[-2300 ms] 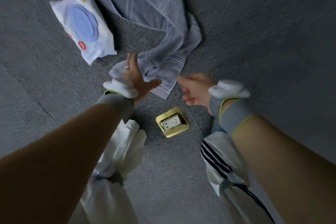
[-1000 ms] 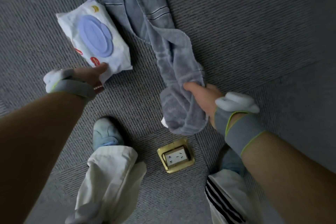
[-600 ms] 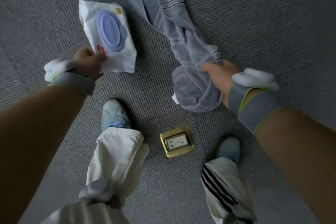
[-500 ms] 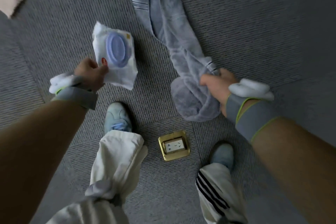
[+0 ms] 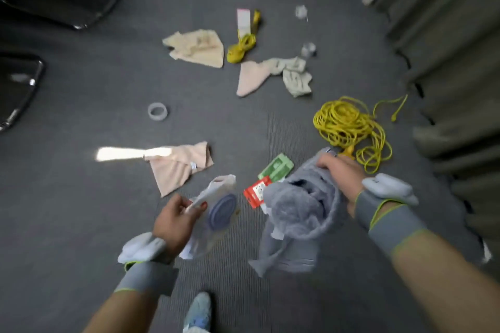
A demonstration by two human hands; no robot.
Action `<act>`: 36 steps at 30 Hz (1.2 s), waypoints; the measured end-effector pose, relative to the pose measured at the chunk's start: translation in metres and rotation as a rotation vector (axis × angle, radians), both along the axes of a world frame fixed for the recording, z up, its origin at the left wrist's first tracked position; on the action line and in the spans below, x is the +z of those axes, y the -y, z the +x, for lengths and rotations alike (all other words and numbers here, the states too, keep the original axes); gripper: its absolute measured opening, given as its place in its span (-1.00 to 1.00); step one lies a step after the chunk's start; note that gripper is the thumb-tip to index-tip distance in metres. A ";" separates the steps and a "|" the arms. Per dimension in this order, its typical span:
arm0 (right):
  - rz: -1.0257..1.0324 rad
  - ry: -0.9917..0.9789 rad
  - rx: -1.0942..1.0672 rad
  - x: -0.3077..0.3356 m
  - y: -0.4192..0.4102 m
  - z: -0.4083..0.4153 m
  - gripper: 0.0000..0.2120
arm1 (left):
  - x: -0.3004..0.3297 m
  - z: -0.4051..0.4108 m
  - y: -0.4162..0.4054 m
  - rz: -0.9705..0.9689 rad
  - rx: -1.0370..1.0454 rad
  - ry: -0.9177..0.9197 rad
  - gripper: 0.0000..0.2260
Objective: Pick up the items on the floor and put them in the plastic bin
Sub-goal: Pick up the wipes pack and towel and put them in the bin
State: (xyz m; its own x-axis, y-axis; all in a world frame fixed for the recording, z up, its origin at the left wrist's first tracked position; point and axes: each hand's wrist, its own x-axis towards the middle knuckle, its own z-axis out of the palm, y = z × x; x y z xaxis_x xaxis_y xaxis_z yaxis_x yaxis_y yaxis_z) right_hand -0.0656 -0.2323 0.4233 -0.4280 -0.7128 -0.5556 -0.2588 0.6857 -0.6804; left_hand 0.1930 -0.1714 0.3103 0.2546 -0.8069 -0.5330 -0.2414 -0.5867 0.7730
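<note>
My left hand (image 5: 174,217) grips a white wet-wipes pack (image 5: 213,213) with a blue oval lid, held off the floor. My right hand (image 5: 342,173) grips a bunched grey towel (image 5: 295,216) that hangs down from it above the carpet. Still on the floor lie a pink cloth (image 5: 177,166), a red and green packet (image 5: 267,180), a coil of yellow cable (image 5: 349,127), a clear tape roll (image 5: 157,111), a beige cloth (image 5: 197,47), a pink and green cloth (image 5: 273,76) and a small yellow cord (image 5: 242,47). No plastic bin is in view.
Dark chair bases (image 5: 19,86) stand at the left edge and far left corner. A grey curtain (image 5: 457,62) runs down the right side. My shoe (image 5: 198,311) shows at the bottom. A bright light strip (image 5: 121,153) lies on the grey carpet.
Both hands have lifted their items off the floor. My view has swung up from my feet and the floor socket to the wider carpet, with several scattered items.
</note>
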 end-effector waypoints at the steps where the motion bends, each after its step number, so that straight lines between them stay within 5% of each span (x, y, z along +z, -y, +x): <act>1: -0.033 -0.004 0.015 0.042 0.013 0.019 -0.87 | 0.042 0.009 0.015 -0.039 0.012 -0.061 -0.69; 7: -0.281 0.105 0.076 0.238 0.067 0.094 -0.78 | 0.267 0.065 0.091 -0.235 0.046 -0.374 -0.70; 16: -0.586 0.210 0.176 0.417 0.132 0.145 -0.80 | 0.487 0.109 0.169 -0.588 0.041 -0.330 -0.75; 21: -0.652 0.264 0.176 0.446 0.190 0.141 -0.76 | 0.536 0.097 0.220 -0.677 0.081 -0.380 -0.79; 24: -0.681 0.343 0.152 0.461 0.244 0.123 -0.96 | 0.561 0.082 0.271 -0.721 0.110 -0.401 -0.78; 29: -0.660 0.441 0.110 0.468 0.329 0.113 -0.82 | 0.585 0.055 0.352 -0.760 0.098 -0.481 -0.79; 33: -0.612 0.418 0.117 0.470 0.400 0.116 -0.61 | 0.595 0.049 0.412 -0.783 0.142 -0.560 -0.81; 36: -0.495 0.433 0.156 0.466 0.452 0.127 -0.20 | 0.595 0.062 0.454 -0.779 0.148 -0.608 -0.82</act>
State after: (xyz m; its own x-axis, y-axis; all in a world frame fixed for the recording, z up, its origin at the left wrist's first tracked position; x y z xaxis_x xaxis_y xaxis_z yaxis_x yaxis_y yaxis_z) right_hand 0.0614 -0.6847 0.8895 -0.1113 -0.9629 -0.2458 0.0371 0.2431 -0.9693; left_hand 0.2555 -0.6249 0.9049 0.2405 -0.9689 0.0586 0.3579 0.1446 0.9225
